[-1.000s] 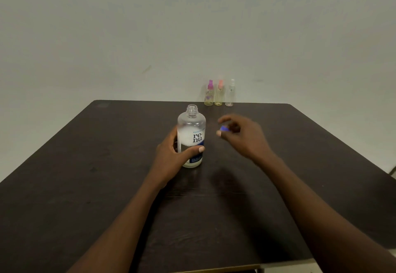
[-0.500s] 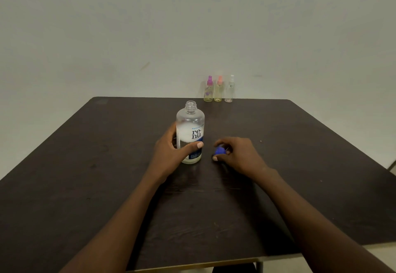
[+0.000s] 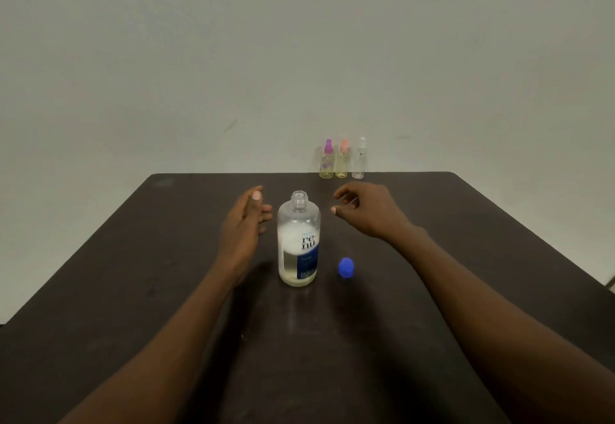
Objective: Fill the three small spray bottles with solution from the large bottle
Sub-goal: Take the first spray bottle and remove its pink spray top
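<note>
Because the three small spray bottles (image 3: 342,160) stand upright in a close row at the far edge of the counter (image 3: 133,257), sprayer tops on, the coming reach runs straight away from the person. They lie just beyond the fingertips of the right hand (image 3: 369,209), which hangs above the counter with fingers loosely curled, holding nothing. It looks the nearer hand. The large bottle (image 3: 299,240) stands upright at mid-counter, neck uncapped, partly full. The left hand (image 3: 244,220) is just beside it, fingers relaxed and gripping nothing. The blue cap (image 3: 346,267) rests on the counter just right of the large bottle, nearer the person. Nothing stands between the right hand and the row.
</note>
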